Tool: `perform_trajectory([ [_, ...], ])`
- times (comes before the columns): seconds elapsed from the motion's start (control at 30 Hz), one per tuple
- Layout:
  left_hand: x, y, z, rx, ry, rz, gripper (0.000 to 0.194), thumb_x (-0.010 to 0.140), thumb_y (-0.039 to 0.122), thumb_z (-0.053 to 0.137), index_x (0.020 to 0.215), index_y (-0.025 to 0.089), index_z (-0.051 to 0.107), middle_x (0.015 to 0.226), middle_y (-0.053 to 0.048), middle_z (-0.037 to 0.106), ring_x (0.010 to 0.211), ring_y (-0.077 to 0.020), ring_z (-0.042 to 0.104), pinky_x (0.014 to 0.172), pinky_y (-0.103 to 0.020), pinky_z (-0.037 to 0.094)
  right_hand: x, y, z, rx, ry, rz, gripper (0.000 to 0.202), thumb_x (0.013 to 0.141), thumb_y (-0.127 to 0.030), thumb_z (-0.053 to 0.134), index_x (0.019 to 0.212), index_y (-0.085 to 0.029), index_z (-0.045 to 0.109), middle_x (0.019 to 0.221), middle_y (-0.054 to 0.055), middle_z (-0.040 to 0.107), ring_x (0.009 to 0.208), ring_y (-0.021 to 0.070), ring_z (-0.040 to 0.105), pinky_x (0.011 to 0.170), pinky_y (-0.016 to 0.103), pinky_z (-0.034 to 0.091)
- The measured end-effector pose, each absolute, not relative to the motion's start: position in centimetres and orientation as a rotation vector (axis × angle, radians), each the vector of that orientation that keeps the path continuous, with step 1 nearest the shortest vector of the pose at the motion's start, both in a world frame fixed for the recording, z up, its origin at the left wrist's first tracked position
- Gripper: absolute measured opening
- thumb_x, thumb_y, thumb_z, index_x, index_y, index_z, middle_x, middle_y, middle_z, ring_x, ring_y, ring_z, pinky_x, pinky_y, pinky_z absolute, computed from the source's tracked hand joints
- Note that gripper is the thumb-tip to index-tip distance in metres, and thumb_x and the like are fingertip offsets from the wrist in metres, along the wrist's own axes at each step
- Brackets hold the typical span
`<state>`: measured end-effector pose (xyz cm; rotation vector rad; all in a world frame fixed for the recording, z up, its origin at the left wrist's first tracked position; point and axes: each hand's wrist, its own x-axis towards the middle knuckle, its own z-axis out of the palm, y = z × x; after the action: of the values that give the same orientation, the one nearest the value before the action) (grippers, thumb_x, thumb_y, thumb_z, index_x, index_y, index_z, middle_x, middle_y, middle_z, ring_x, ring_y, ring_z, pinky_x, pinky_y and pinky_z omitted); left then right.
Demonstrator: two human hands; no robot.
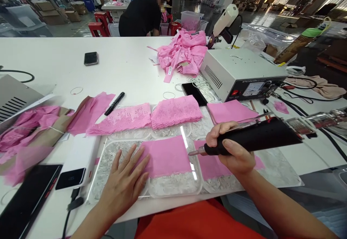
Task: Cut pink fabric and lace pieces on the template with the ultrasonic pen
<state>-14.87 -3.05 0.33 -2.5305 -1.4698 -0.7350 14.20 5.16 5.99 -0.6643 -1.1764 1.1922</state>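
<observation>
Two bare hands work over a white tabletop (54, 54). The left hand (126, 181) lies palm down with its fingers spread, its grip open, the fingertips touching the left side of a flat pink fabric rectangle (168, 157). That rectangle lies on a clear plastic template (176, 190) with rounded panels. The right hand (237, 154) has its grip closed around a black-handled tool (257, 136), whose pointed metal tip is at the rectangle's right edge; whether it touches is hard to tell. Under the tool lies another pink fabric piece (213, 168). Beyond the rectangle are two scalloped pink lace pieces (176, 110), with a black marker (114, 103) at the left and folded pink fabric (233, 110) at the right. Farther back stand a metal control box (244, 69) and a heap of pink garments (184, 54). Across the tabletop, a person in black (141, 15) bends over.
</observation>
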Motion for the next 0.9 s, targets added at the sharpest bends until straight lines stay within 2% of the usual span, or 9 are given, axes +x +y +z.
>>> perform_trajectory([
  [0.23, -9.7, -3.1, 2.4, -2.702, -1.268, -0.793, 0.034, 0.093, 0.014, 0.051, 0.126, 0.017, 0.057, 0.133, -0.009, 0.061, 0.140, -0.0248, 0.038, 0.121, -0.052, 0.015, 17.9, 6.5, 6.0, -0.679, -1.050, 1.049, 0.013, 0.070, -0.026, 0.064, 0.081, -0.022, 0.058, 0.074, -0.001, 0.054, 0.056, 0.0113, 0.053, 0.052, 0.030, 0.048],
  [0.43, -3.7, -1.7, 1.6, -2.835, -1.082, -0.634, 0.034, 0.095, 0.023, 0.053, 0.128, 0.019, 0.057, 0.137, -0.009, 0.057, 0.140, -0.0260, 0.037, 0.121, -0.056, 0.010, 17.5, 6.9, 5.0, -0.670, -1.005, 1.043, 0.013, 0.071, -0.026, 0.063, 0.082, -0.024, 0.057, 0.077, -0.002, 0.055, 0.057, 0.0112, 0.054, 0.055, 0.030, 0.049],
  [0.57, -2.8, -1.4, 0.7, -2.873, -1.043, -0.565, 0.036, 0.094, 0.028, 0.054, 0.130, 0.020, 0.056, 0.139, -0.010, 0.056, 0.142, -0.0273, 0.035, 0.120, -0.058, 0.009, 17.0, 7.0, 4.7, -0.663, -1.023, 1.061, 0.015, 0.074, -0.029, 0.064, 0.084, -0.024, 0.054, 0.079, -0.002, 0.056, 0.059, 0.0116, 0.055, 0.057, 0.031, 0.051],
  [0.9, -2.8, -1.5, 0.5, -2.876, -1.046, -0.580, 0.034, 0.096, 0.026, 0.049, 0.128, 0.019, 0.057, 0.139, -0.006, 0.056, 0.144, -0.0265, 0.030, 0.121, -0.056, 0.003, 16.8, 7.2, 4.3, -0.607, -1.069, 1.064, 0.010, 0.079, -0.025, 0.063, 0.087, -0.024, 0.057, 0.082, -0.002, 0.056, 0.063, 0.0114, 0.056, 0.057, 0.029, 0.050],
])
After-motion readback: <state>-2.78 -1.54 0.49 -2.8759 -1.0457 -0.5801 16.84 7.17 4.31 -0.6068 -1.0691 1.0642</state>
